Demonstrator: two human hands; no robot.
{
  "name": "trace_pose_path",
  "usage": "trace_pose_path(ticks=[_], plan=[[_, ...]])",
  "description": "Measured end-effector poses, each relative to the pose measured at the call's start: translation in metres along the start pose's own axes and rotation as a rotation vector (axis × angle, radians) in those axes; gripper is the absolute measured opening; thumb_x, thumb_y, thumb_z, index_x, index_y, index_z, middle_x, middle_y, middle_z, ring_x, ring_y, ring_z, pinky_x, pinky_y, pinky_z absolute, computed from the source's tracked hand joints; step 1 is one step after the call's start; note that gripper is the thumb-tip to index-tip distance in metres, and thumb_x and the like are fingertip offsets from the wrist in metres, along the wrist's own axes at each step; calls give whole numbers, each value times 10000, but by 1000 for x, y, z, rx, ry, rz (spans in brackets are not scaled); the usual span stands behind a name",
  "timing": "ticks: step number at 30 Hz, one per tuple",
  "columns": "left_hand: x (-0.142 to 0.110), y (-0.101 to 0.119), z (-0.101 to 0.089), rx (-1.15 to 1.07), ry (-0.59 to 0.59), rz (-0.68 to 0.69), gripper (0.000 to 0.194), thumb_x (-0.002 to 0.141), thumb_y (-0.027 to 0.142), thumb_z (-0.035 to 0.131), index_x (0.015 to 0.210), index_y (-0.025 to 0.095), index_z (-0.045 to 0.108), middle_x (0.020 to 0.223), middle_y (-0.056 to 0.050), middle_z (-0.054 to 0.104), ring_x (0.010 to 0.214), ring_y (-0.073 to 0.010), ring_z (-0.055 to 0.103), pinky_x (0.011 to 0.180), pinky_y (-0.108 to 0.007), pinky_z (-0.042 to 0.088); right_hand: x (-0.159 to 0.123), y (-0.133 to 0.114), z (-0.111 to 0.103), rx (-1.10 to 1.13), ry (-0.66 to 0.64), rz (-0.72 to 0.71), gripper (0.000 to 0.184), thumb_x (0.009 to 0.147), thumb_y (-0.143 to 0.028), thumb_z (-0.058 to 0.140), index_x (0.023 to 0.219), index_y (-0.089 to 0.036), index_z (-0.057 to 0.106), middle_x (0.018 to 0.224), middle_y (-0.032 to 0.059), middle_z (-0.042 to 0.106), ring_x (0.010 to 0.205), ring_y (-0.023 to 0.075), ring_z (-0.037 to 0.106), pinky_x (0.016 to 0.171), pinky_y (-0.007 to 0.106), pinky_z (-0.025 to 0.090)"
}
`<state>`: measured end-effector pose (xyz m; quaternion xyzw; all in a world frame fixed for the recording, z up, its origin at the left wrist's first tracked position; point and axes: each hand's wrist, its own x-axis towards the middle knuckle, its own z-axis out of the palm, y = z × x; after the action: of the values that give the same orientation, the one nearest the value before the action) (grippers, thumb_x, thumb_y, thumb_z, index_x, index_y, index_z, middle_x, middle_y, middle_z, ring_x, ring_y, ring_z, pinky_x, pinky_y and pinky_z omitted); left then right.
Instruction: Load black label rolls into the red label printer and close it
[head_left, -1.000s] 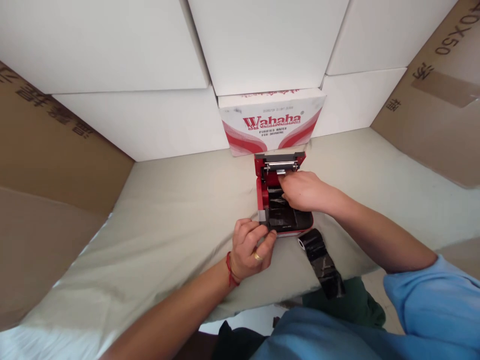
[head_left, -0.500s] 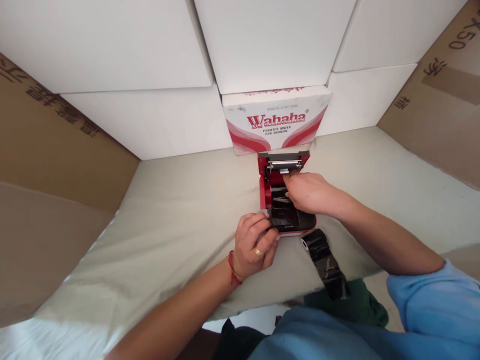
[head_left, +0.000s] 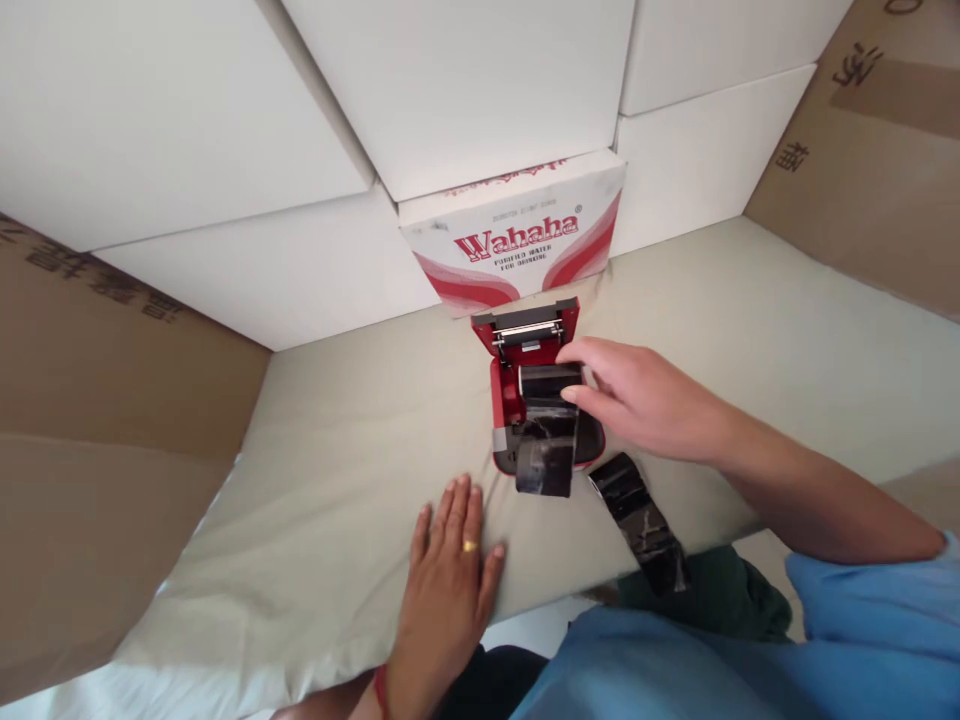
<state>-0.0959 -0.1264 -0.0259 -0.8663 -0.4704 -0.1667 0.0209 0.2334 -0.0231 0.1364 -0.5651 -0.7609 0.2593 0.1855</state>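
A small red and black printer (head_left: pixel 497 385) stands on the cloth-covered table with its lid tipped up at the back. My right hand (head_left: pixel 628 392) pinches the right end of a roll of glossy black film (head_left: pixel 551 382) between thumb and fingers, at the printer's compartment. A loose length of the film hangs forward over the printer's front edge. Palm down, my left hand (head_left: pixel 448 565) lies on the cloth to the front left, fingers stretched out, holding nothing. A second black film roll (head_left: pixel 637 520), partly unwound, rests right of the printer and reaches the table's front edge.
Behind the printer stands a Wahaha water carton (head_left: pixel 517 235), against stacked white boxes (head_left: pixel 465 90). Brown cardboard panels close in the left (head_left: pixel 120 480) and right (head_left: pixel 892 190) sides. A pale green cloth (head_left: pixel 337 440) covers the table.
My left hand has let go of the printer's front left corner and now lies flat on the cloth. The black roll has risen in my right hand, its film tail now draped over the front.
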Motion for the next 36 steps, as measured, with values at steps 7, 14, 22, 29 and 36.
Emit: trace_pose_path(ticks=[7, 14, 22, 29, 36], plan=[[-46, 6, -8, 185, -38, 110, 712, 1120, 271, 525, 1800, 135, 364, 1825, -205, 486, 1688, -296, 479, 1478, -467, 93, -55, 86, -52, 256, 76, 183, 576, 976, -759, 682, 1226, -248, 764, 995, 59, 831, 802, 243, 732, 711, 349, 532], [-19, 1, -38, -5, -8, 86, 315, 1151, 357, 536, 1310, 243, 783, 1382, -102, 833, 1281, -285, 783, 1108, -416, 588, -62, 150, -16, -162, -85, 387, 410, 996, -482, 590, 1222, -194, 773, 1085, 133, 838, 785, 268, 734, 780, 405, 572], [83, 19, -41, -444, 271, -289, 180, 1113, 372, 672, 1199, 253, 776, 1326, -91, 797, 1092, -230, 827, 969, -380, 702, -56, 87, 13, -65, -165, -82, 334, 1125, -293, 527, 1288, -234, 812, 1302, 115, 806, 1144, 254, 784, 1032, 396, 611], [110, 12, -17, -694, 119, 7, 430, 1135, 345, 642, 1565, 338, 634, 1700, -134, 606, 1686, -346, 497, 1357, -654, 479, -51, 68, 45, -114, -484, -123, 429, 1086, -250, 657, 1497, -257, 778, 1394, 128, 803, 1231, 291, 804, 1042, 401, 627], [95, 17, -14, -707, 174, 18, 461, 1111, 267, 677, 1564, 331, 619, 1644, -133, 632, 1609, -307, 570, 1313, -579, 547, -69, 52, 3, 51, -627, -172, 352, 1046, -215, 679, 1362, -257, 828, 1303, 106, 811, 1090, 234, 808, 975, 329, 618]])
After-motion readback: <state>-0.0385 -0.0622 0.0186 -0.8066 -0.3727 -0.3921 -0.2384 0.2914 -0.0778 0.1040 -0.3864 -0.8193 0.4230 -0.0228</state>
